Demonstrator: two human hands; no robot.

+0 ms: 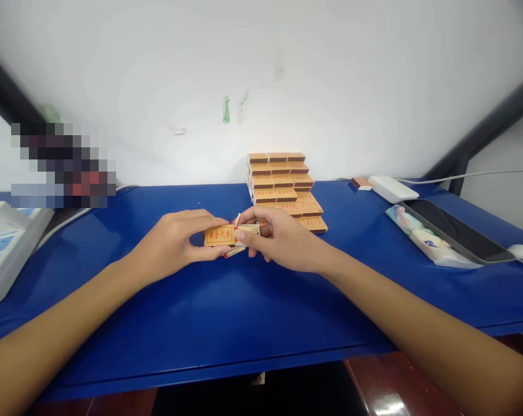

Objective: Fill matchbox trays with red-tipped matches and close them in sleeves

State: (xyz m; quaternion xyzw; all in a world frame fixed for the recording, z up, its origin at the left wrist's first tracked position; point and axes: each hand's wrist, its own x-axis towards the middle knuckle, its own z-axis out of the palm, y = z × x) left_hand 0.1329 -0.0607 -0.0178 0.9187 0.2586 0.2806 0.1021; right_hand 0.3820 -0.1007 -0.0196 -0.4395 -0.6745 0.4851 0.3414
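Note:
My left hand (181, 237) grips the orange sleeve of a matchbox (219, 235), thumb along the near side and fingers along the far side. The box's tray is slid out to the right, showing several matches (235, 251) with red heads, some sticking out below and above it. My right hand (281, 238) is closed around the tray end, its thumb pressed on the matches. Just behind my right hand, many matchboxes (282, 179) stand stacked in steps against the wall, their orange tops and dark striking sides showing.
A blue table (226, 323) lies under my hands. To the right are a lone matchbox (361, 184), a white power bank-like block (392, 189), a dark phone (458, 230) and a colourful packet (430, 240). At the left sits a white power strip (10, 260) with a cable.

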